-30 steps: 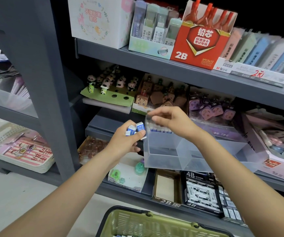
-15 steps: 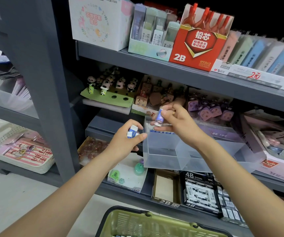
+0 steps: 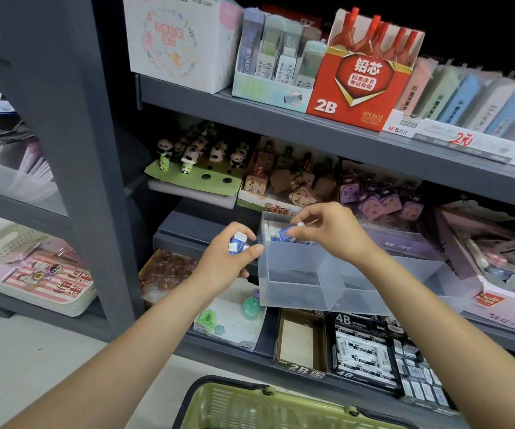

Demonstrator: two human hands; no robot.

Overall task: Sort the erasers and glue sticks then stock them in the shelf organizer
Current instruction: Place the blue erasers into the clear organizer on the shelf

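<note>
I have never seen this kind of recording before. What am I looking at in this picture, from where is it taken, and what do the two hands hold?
There is no machine here. A person wears a camera on the head, and it looks forward and down, so you see the person's own two arms reaching to a shop shelf.

The left hand grips a small blue and white eraser. The right hand pinches another eraser with its fingers above the clear plastic organizer, where a row of the same erasers stands at the back of the left compartment. The front of that compartment shows nothing in it.

Around it are other goods: a red 2B lead box on the upper shelf, panda figures behind, black 4B boxes below. A green basket is at the bottom edge.
</note>
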